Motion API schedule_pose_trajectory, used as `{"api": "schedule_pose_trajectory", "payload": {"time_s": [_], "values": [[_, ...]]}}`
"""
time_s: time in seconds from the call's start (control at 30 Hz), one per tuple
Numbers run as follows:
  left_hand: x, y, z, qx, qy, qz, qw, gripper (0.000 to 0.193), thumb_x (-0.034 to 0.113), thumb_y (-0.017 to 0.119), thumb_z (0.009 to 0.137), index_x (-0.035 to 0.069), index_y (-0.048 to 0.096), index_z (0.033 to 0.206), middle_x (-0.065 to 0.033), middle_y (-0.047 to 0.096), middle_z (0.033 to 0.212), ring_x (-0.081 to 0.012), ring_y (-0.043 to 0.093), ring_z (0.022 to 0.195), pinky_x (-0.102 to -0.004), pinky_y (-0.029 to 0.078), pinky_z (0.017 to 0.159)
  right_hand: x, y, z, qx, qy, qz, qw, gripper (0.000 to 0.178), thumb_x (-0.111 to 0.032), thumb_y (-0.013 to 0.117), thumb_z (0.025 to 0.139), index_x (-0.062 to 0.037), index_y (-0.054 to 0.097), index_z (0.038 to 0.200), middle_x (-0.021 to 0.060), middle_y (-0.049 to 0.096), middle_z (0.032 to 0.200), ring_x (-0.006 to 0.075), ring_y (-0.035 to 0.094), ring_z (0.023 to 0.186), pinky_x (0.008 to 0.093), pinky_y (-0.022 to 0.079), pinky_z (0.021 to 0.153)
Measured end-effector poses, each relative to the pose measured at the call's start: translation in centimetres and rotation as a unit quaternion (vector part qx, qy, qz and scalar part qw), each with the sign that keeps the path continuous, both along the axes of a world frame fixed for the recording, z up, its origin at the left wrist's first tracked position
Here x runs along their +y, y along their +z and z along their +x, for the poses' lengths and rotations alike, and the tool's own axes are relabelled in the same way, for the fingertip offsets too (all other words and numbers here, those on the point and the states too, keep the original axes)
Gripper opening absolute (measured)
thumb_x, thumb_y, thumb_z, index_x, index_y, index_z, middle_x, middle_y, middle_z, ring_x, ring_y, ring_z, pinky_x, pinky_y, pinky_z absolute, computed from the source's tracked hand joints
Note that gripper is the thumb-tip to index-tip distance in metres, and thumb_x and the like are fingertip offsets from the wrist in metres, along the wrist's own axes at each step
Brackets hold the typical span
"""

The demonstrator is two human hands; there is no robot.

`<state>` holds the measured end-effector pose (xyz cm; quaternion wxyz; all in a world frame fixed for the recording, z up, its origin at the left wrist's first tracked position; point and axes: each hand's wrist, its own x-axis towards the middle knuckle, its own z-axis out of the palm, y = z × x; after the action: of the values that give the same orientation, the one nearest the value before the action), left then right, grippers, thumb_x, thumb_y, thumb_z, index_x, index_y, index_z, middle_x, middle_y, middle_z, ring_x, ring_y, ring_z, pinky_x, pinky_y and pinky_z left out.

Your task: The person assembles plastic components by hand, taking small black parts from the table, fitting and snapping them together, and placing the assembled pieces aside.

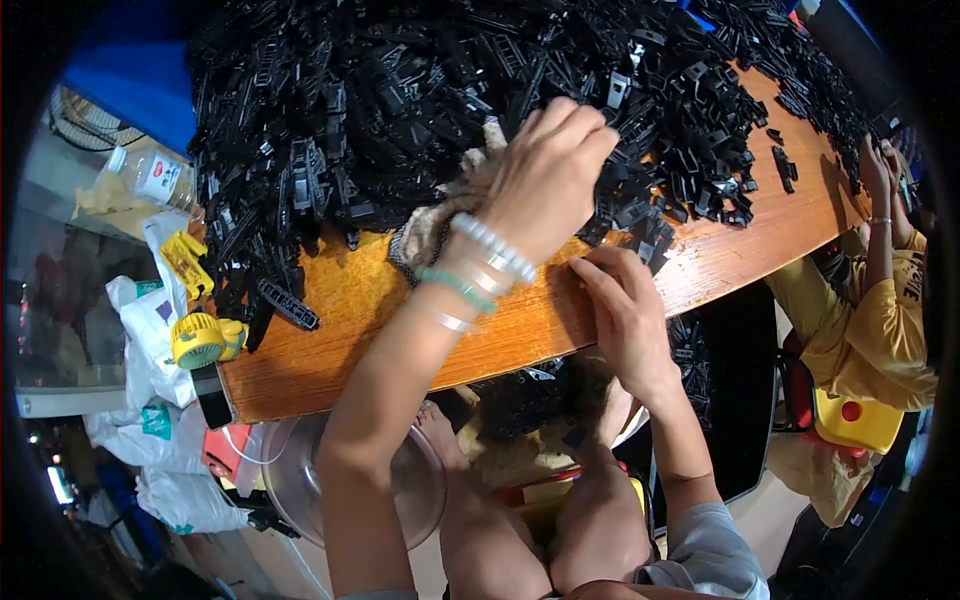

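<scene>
My left hand [552, 170], with bead bracelets and a band at its wrist, reaches across the near side of a big heap of black plastic parts [400, 110]. Its fingers are curled down, and their tips and anything in them are hidden. A crumpled pale cloth [428, 232] lies beside that wrist. My right hand [630, 320] is over the front of the wooden table [350, 345], its thumb and fingers somewhat apart with nothing seen between them. Just beyond its fingertips lies a dark flat piece [652, 242] at the heap's edge.
A yellow handheld fan [205, 340], a phone [213, 402] and a yellow clip-like object [187, 262] sit at the table's left end. A plastic bottle [155, 178] lies beyond. Below are a clear basin [290, 480] and white bags. Another person's hands [880, 170] work at right.
</scene>
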<state>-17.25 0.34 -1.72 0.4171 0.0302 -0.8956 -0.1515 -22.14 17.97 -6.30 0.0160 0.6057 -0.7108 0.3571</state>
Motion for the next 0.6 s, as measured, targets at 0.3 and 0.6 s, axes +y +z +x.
{"api": "schedule_pose_trajectory", "payload": {"time_s": [0.3, 0.6], "values": [[2.4, 1.5, 3.1, -0.072, 0.038, 0.040, 0.996, 0.007, 0.002, 0.063, 0.082, 0.000, 0.063, 0.088, -0.0135, 0.063, 0.091, -0.0280, 0.058, 0.090, -0.0385, 0.045, 0.080, 0.6, 0.7, -0.7, 0.020, -0.020, 0.010, 1.000, 0.039, 0.003, 0.063, 0.076, -0.0029, 0.060, 0.114, 0.0125, 0.057, 0.102, 0.0294, 0.055, 0.089, 0.0383, 0.044, 0.074], [4.9, -2.7, 14.9, -0.151, 0.060, 0.236, 0.958, 0.018, 0.004, 0.071, 0.079, -0.002, 0.068, 0.095, -0.0108, 0.058, 0.090, -0.0270, 0.054, 0.085, -0.0352, 0.046, 0.076, -0.4, 0.6, 3.0, -0.553, 0.109, -0.048, 0.825, 0.027, 0.006, 0.066, 0.080, 0.0008, 0.056, 0.104, 0.0027, 0.059, 0.098, 0.0075, 0.058, 0.088, 0.0231, 0.049, 0.081]]}}
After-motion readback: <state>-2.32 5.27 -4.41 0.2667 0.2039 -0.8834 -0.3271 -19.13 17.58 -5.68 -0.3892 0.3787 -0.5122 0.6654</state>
